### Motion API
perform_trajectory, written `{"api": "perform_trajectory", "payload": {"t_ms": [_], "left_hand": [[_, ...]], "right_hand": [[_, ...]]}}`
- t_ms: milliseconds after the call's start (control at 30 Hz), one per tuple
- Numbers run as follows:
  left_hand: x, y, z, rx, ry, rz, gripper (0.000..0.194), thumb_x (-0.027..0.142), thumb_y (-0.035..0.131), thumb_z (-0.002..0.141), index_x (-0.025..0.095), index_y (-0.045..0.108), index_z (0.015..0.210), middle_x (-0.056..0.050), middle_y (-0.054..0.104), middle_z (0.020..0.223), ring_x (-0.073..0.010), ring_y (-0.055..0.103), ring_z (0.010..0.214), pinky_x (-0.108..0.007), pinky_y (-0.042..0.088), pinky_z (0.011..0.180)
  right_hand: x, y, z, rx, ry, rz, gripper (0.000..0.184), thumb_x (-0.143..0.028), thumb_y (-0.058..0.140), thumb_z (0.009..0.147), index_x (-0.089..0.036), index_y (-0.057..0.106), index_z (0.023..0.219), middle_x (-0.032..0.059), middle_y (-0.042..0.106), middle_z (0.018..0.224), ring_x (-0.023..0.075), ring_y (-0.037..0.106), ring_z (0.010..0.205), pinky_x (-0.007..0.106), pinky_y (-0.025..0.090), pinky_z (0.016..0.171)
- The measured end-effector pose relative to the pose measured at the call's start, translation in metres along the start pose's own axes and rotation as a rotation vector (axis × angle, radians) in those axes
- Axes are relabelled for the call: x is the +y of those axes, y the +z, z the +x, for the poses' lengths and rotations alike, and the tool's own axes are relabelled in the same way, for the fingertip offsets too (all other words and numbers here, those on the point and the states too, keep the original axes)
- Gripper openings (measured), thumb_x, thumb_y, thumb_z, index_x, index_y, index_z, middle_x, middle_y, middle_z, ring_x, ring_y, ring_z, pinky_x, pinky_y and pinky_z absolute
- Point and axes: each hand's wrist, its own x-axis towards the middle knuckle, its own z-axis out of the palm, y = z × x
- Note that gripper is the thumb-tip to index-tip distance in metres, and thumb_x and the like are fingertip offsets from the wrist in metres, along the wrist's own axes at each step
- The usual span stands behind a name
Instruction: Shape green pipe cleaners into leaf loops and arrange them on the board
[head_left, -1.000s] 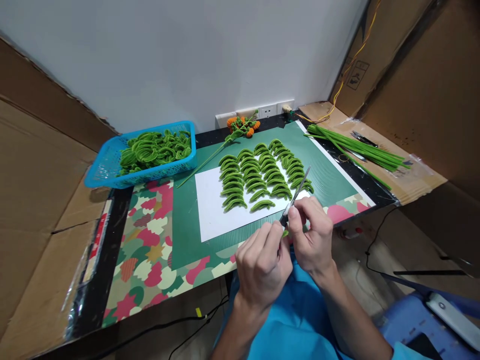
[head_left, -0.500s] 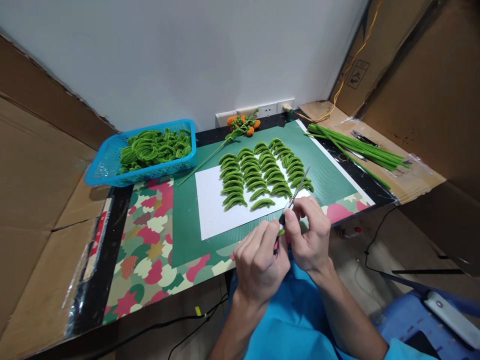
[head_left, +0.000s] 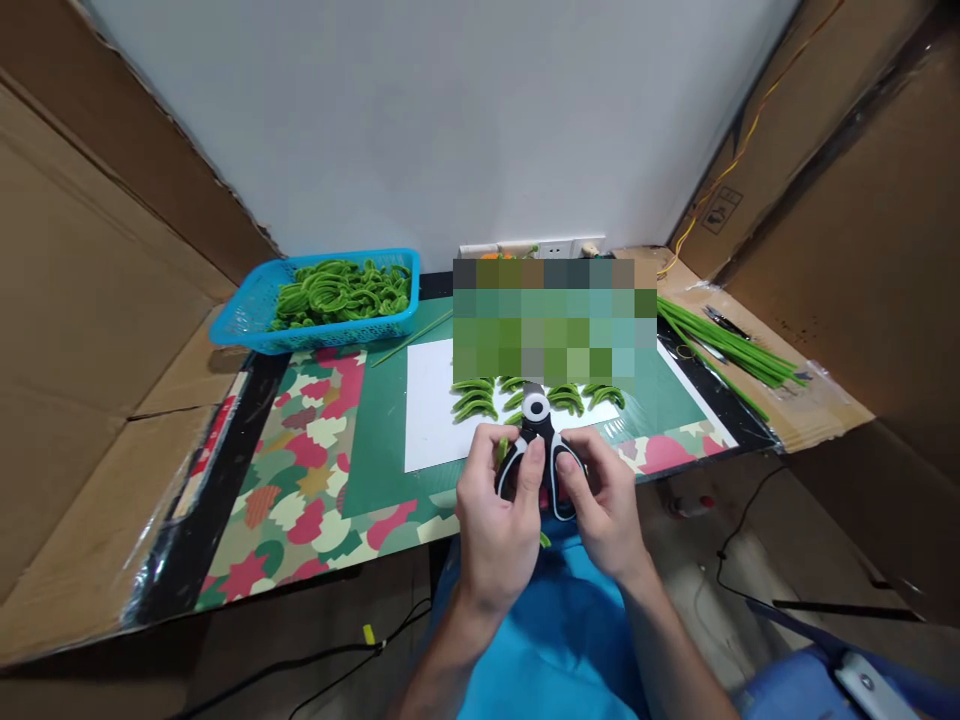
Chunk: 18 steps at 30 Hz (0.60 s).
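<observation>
Both hands are closed on a pair of scissors (head_left: 535, 407) with black-and-white handles, held over the front edge of the table. My left hand (head_left: 496, 520) grips the left handle, its thumb along the inner side. A bit of green fuzzy chenille stem (head_left: 544, 540) shows beside that hand; whether the fingers hold it I cannot tell. My right hand (head_left: 606, 505) has the right handle between thumb and fingers. Beyond the scissors, rows of curved green chenille leaves (head_left: 474, 398) lie on a white sheet (head_left: 431, 420). A pixelated patch hides most of the blades and the farther leaves.
A blue basket (head_left: 259, 345) full of green chenille pieces stands at the back left. Long green stems (head_left: 739, 345) lie on the right, by dark tweezers-like tools. Under the sheet are a green mat (head_left: 379, 480) and a patterned cover (head_left: 300, 500). Cardboard walls flank the table.
The scissors have turned from a slant toward the right to pointing straight ahead, their handles now visible in both hands. My view has shifted slightly, and a pixelated patch now covers the middle.
</observation>
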Motion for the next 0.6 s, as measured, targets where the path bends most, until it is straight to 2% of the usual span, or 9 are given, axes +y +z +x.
{"api": "perform_trajectory", "payload": {"t_ms": [133,267,333,400,467,533,600], "left_hand": [[0.001,-0.010,0.008,-0.082,-0.036,-0.054,0.014,0.035,0.067,0.101,0.022,0.062,0.101,0.001,0.063,0.082,-0.0124,0.061,0.068,-0.019,0.050,0.060],[0.000,-0.030,0.019,-0.181,-0.067,-0.055,0.015,0.035,0.072,0.098,0.021,0.066,0.099,0.003,0.061,0.076,-0.0117,0.057,0.063,-0.020,0.047,0.057],[-0.002,-0.044,0.024,-0.282,-0.093,-0.051,0.015,0.035,0.073,0.097,0.020,0.068,0.096,0.001,0.062,0.078,-0.0129,0.058,0.065,-0.021,0.047,0.059],[-0.003,-0.056,0.030,-0.394,-0.112,-0.056,0.017,0.036,0.073,0.096,0.020,0.068,0.093,-0.001,0.064,0.081,-0.0145,0.060,0.070,-0.023,0.048,0.062],[-0.004,-0.066,0.035,-0.466,-0.128,-0.067,0.018,0.037,0.073,0.096,0.020,0.069,0.093,-0.001,0.063,0.081,-0.0155,0.060,0.072,-0.024,0.048,0.063],[-0.004,-0.072,0.038,-0.516,-0.153,-0.070,0.019,0.039,0.074,0.095,0.020,0.069,0.093,-0.001,0.062,0.081,-0.0158,0.059,0.073,-0.024,0.047,0.065],[-0.005,-0.074,0.040,-0.531,-0.187,-0.081,0.021,0.040,0.074,0.095,0.020,0.069,0.092,-0.001,0.062,0.082,-0.0153,0.058,0.075,-0.024,0.045,0.068]], "right_hand": [[-0.008,0.002,-0.006,0.030,0.087,0.134,0.020,-0.037,0.066,0.103,-0.024,0.070,0.117,-0.0027,0.063,0.069,0.0148,0.058,0.054,0.025,0.048,0.050],[-0.013,-0.013,0.000,0.087,0.110,0.147,0.024,-0.037,0.068,0.102,-0.026,0.079,0.120,0.0041,0.076,0.087,0.0139,0.062,0.049,0.027,0.049,0.044],[-0.014,-0.027,0.004,0.033,0.115,0.128,0.023,-0.037,0.069,0.102,-0.026,0.082,0.116,0.0037,0.076,0.082,0.0139,0.062,0.046,0.027,0.047,0.041],[-0.016,-0.039,0.007,-0.045,0.101,0.127,0.023,-0.038,0.068,0.102,-0.024,0.084,0.109,-0.0002,0.067,0.062,0.0135,0.057,0.041,0.025,0.041,0.039],[-0.019,-0.047,0.009,-0.090,0.114,0.154,0.024,-0.039,0.068,0.103,-0.022,0.084,0.102,-0.0030,0.058,0.051,0.0123,0.051,0.037,0.024,0.034,0.037],[-0.022,-0.051,0.010,-0.126,0.160,0.184,0.023,-0.040,0.069,0.102,-0.021,0.083,0.102,-0.0038,0.056,0.049,0.0110,0.048,0.036,0.023,0.030,0.037],[-0.023,-0.051,0.010,-0.171,0.211,0.222,0.025,-0.043,0.069,0.102,-0.021,0.081,0.107,-0.0039,0.057,0.052,0.0105,0.048,0.039,0.022,0.031,0.040]]}}
